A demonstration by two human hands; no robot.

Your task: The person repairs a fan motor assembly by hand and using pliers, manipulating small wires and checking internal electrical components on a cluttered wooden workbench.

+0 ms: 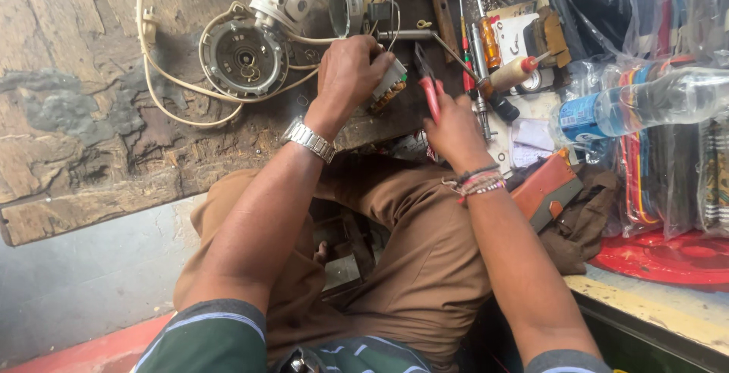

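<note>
The left hand (348, 77) is closed over a small motor part (389, 84) — a pale block with copper-coloured windings showing at its lower edge — and holds it just above the worn wooden counter (91, 115). The right hand (453, 131) sits at about four o'clock from that part, wrapped round the red handles of a pair of pliers (430, 88). The pliers' long axis runs roughly from five o'clock up to eleven, with the dark nose ending just beside the part, so the two hands are close but not touching. The left hand is the nearer one, being right on the part.

At ten o'clock from the left hand lies an opened round motor housing (243, 58), ringed by a cream power cord (163, 99). At two o'clock from the right hand lies a screwdriver (510, 75).

Fingers hide most of the part, and whether the plier nose actually bites a wire is too small to tell.
</note>
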